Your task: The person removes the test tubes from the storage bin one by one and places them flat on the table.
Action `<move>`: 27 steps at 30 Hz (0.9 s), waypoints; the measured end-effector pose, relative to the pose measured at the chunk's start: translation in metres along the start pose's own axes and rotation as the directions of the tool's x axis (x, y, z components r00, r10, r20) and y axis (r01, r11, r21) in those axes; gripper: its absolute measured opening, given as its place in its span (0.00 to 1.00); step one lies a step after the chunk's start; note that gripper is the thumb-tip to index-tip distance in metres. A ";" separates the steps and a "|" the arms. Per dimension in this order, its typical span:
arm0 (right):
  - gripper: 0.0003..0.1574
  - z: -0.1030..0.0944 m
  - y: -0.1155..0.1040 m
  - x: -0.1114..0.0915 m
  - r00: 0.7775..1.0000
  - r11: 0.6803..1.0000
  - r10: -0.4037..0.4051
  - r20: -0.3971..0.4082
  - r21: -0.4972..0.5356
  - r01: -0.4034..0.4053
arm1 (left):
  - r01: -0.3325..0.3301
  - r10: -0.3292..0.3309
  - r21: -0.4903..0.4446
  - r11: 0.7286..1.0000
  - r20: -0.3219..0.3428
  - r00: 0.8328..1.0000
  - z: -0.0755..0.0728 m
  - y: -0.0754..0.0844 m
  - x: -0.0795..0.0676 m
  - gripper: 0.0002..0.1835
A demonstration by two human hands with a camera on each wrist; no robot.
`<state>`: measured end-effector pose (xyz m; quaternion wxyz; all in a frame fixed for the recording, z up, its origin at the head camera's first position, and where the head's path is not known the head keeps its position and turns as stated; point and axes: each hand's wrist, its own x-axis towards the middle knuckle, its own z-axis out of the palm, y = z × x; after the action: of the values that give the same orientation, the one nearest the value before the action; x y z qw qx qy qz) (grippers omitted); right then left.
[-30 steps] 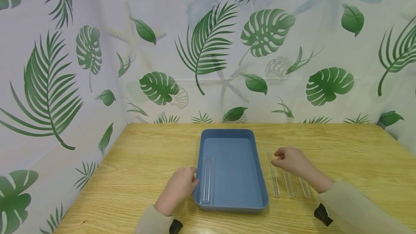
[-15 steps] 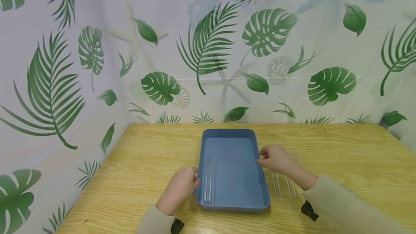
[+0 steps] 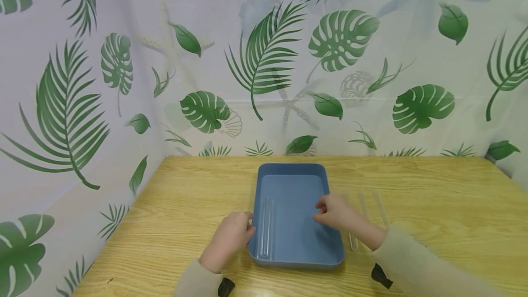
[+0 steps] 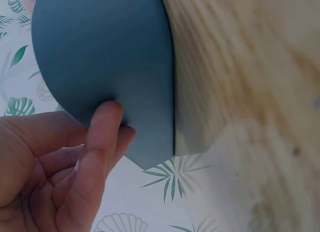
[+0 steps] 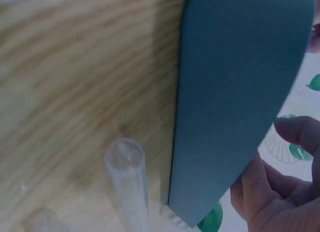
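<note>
Here, the left hand (image 3: 229, 233) pinches the tray (image 3: 294, 189) on its left side, beside tubes (image 3: 266, 230) inside; the right hand (image 3: 339, 214), grip unclear, hovers over the tray.

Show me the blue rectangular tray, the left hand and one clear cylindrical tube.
Blue rectangular tray (image 3: 294, 196): head view, bare floor.
Left hand (image 3: 229, 235): head view, its back.
Clear cylindrical tube (image 5: 130, 184): right wrist view, side.

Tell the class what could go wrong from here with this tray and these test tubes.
The left hand grips the blue tray; a tug could set a clear test tube inside it rolling. The right forearm crosses above other test tubes on the table; lowering it might knock them.
</note>
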<state>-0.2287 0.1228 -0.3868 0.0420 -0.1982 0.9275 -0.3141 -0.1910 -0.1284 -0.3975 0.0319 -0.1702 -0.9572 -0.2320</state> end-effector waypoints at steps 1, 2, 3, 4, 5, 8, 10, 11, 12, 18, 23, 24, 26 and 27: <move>0.15 0.002 0.000 -0.001 1.000 1.000 0.004 0.003 0.006 -0.004 | 0.001 -0.001 0.000 1.000 0.001 1.000 0.000 0.000 0.000 0.14; 0.15 0.004 0.000 -0.001 1.000 1.000 0.005 0.003 0.011 -0.005 | 0.002 -0.001 -0.001 1.000 0.004 1.000 0.000 0.000 0.000 0.14; 0.15 0.006 0.000 -0.001 1.000 1.000 0.008 0.004 0.010 -0.008 | 0.003 -0.003 -0.001 1.000 0.006 1.000 0.000 0.000 0.000 0.14; 0.15 0.007 0.001 -0.001 1.000 1.000 0.011 0.000 0.004 -0.011 | 0.005 -0.005 -0.001 1.000 0.009 1.000 0.000 0.001 0.000 0.14; 0.15 0.009 0.000 -0.001 1.000 1.000 0.015 -0.002 -0.001 -0.015 | 0.009 -0.009 -0.004 1.000 0.014 1.000 0.000 0.001 0.000 0.14; 0.15 0.013 0.000 -0.001 1.000 1.000 0.025 -0.004 -0.017 -0.026 | 0.017 -0.017 -0.008 1.000 0.025 1.000 0.000 0.001 0.000 0.14; 0.15 0.015 -0.001 -0.001 1.000 0.999 0.023 -0.003 -0.024 -0.023 | 0.021 -0.021 -0.009 1.000 0.028 0.999 0.001 0.001 0.000 0.14; 0.15 0.016 -0.002 -0.001 1.000 0.999 0.014 -0.003 -0.029 -0.014 | 0.022 -0.021 -0.009 1.000 0.028 0.999 0.001 0.000 0.000 0.14; 0.15 0.018 -0.003 -0.001 1.000 0.999 0.008 -0.006 -0.033 -0.008 | 0.022 -0.022 -0.008 1.000 0.029 0.999 0.001 0.000 0.000 0.14; 0.13 0.028 -0.009 0.002 1.000 0.999 0.003 -0.008 -0.034 -0.003 | 0.018 -0.018 -0.004 1.000 0.021 1.000 0.002 -0.001 0.000 0.14; 0.14 0.036 -0.014 0.004 1.000 1.000 0.017 0.016 -0.001 -0.017 | 0.018 -0.018 -0.009 1.000 0.021 1.000 0.002 -0.001 0.000 0.14; 0.15 0.037 -0.015 0.005 1.000 1.000 0.022 0.020 0.000 -0.022 | 0.019 -0.019 -0.010 1.000 0.023 1.000 0.002 0.000 0.000 0.14; 0.15 0.040 -0.017 0.007 0.999 0.999 0.039 0.031 0.011 -0.039 | 0.019 -0.019 -0.009 1.000 0.023 1.000 0.002 0.000 0.001 0.14; 0.15 0.041 -0.018 0.008 0.998 0.999 0.045 0.036 0.014 -0.046 | 0.019 -0.019 -0.009 1.000 0.024 1.000 0.002 0.000 0.001 0.14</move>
<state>-0.2214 0.0835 -0.4091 0.0673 -0.1824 0.9285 -0.3164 -0.1917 -0.1273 -0.3987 0.0175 -0.1638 -0.9581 -0.2345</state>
